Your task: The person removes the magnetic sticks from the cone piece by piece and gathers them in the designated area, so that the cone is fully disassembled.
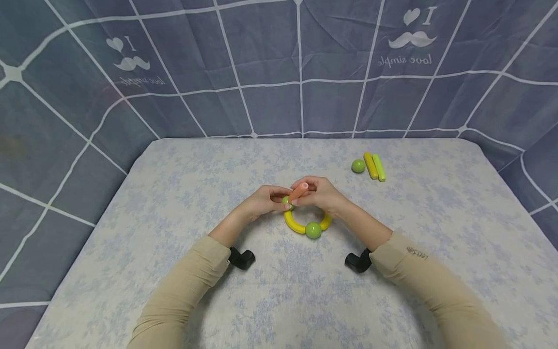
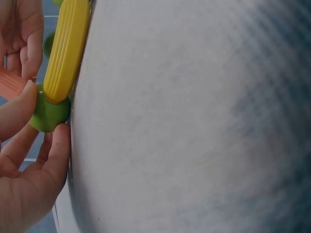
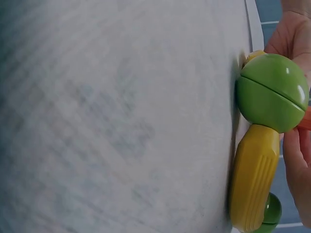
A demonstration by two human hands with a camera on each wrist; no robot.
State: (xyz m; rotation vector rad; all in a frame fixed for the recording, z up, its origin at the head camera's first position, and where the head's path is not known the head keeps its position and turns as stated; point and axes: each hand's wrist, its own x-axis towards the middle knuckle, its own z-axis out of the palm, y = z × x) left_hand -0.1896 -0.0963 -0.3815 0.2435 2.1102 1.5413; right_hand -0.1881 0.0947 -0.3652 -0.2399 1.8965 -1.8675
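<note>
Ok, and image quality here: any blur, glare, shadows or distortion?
Head: fairly even light, soft shadows beside both sleeves, bowed lines on the wall cloth, from lens or drape, can't tell; left wrist: tablecloth pattern badly blurred at right; right wrist: pattern blurred at left, small glare spots on the foremost green ball.

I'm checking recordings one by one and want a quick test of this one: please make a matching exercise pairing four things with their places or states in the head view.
1. Orange ridged stick
2. Lime-coloured straight stick
3. Curved yellow bars
4. Person's left hand

A. Flanking the glossy green ball on the ring's near side
B. Pinching another green ball
C. Gripped by the person's right hand
D. Just right of the loose straight yellow stick

Pairs: 1-C, 2-D, 3-A, 4-B
</note>
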